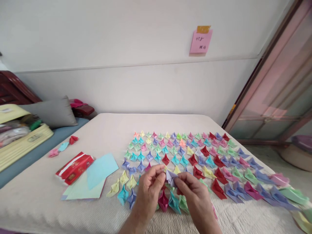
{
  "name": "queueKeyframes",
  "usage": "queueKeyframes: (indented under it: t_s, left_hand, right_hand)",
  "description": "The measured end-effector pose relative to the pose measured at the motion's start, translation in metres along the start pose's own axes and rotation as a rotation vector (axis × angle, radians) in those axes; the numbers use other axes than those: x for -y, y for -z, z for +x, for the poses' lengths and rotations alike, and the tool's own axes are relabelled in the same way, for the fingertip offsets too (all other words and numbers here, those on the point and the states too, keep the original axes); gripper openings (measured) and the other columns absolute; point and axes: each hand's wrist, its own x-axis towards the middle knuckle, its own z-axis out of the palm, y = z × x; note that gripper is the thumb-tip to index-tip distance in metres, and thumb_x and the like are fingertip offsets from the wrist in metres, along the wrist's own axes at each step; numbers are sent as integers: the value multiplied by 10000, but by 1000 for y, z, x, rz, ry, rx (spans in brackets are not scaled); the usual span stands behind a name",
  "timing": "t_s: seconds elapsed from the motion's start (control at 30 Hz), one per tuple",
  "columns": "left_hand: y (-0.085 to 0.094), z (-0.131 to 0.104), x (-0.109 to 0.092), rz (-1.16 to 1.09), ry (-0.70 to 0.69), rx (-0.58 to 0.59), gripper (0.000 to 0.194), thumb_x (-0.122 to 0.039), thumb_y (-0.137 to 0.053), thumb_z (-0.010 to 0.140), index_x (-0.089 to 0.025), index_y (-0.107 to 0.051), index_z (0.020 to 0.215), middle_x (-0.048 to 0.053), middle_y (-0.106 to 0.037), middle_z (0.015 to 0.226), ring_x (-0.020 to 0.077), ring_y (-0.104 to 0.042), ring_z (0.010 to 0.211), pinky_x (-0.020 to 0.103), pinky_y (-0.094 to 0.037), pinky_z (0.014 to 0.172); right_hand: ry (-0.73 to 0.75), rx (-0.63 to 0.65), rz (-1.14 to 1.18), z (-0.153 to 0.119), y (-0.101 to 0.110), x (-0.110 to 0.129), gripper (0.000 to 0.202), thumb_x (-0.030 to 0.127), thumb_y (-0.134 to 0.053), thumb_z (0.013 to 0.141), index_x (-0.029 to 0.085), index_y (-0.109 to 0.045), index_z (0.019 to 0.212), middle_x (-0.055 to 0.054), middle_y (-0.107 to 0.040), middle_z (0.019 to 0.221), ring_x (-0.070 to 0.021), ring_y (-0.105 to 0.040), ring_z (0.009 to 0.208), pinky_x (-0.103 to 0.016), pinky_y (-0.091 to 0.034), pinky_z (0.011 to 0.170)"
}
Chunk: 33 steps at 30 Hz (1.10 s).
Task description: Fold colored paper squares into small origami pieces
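Between my two hands is a small folded piece of lavender paper (171,177), held just above the rows on the table. My left hand (150,188) pinches its left edge with thumb and fingers. On the other side, my right hand (193,193) is closed on its right corner. Rows of folded paper boats in many colours spread below and behind the hands, among them a red boat (218,189), a turquoise boat (123,195) and a magenta boat (163,201). My hands and wrists hide some of the nearest boats.
Flat paper sheets (103,169) lie at left, partly under a red and white packet (74,168). Three small folded pieces, one a red piece (73,139), sit near the left edge. A yellow box (24,143) and grey cushion (51,112) are beyond. A pink note (201,41) hangs on the wall.
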Motion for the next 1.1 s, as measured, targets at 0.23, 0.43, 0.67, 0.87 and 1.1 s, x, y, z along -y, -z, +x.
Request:
queueKeyframes:
  t_s: [0.23, 0.43, 0.67, 0.87, 1.1]
  left_hand:
    - [10, 1, -3, 188, -364, 125, 220, -105, -614, 824, -241, -753, 927, 61, -634, 1083, 193, -626, 959, 289, -483, 844]
    - [9, 3, 3, 331, -525, 64, 148, -119, -600, 881, -196, -727, 870, 66, -656, 940, 178, -641, 882, 265, -503, 780]
    - [8, 4, 5, 387, -561, 5, 137, -151, -577, 909, -195, -705, 889, 57, -655, 869, 179, -640, 819, 271, -513, 748]
    - [8, 3, 5, 384, -560, -35, 159, -135, -562, 904, -192, -705, 863, 57, -678, 865, 186, -642, 839, 267, -494, 778]
    - [14, 7, 1, 148, -276, -129, 103, -220, -617, 854, -211, -715, 824, 0, -662, 767, 157, -591, 685, 244, -466, 655]
  right_hand:
    - [-93, 44, 122, 4, 5, 11, 234, 349, -646, 742, 192, -559, 592, 55, -467, 484, -123, -403, 490, -250, -294, 506]
    - [-22, 84, 41, 2, 6, 6, 236, 373, -578, 826, 197, -573, 669, 53, -456, 520, -132, -416, 501, -259, -322, 502]
    - [610, -62, -367, -10, 4, 8, 84, 169, -562, 873, 228, -595, 922, -22, -615, 790, -163, -570, 645, -269, -469, 581]
    - [712, -102, -449, -9, 1, 0, 144, 119, -535, 899, 243, -593, 852, -19, -643, 765, -171, -635, 704, -257, -496, 636]
    - [431, -163, -207, -13, 0, 6, 150, 208, -504, 928, 251, -570, 800, 10, -608, 718, -161, -589, 646, -265, -451, 617]
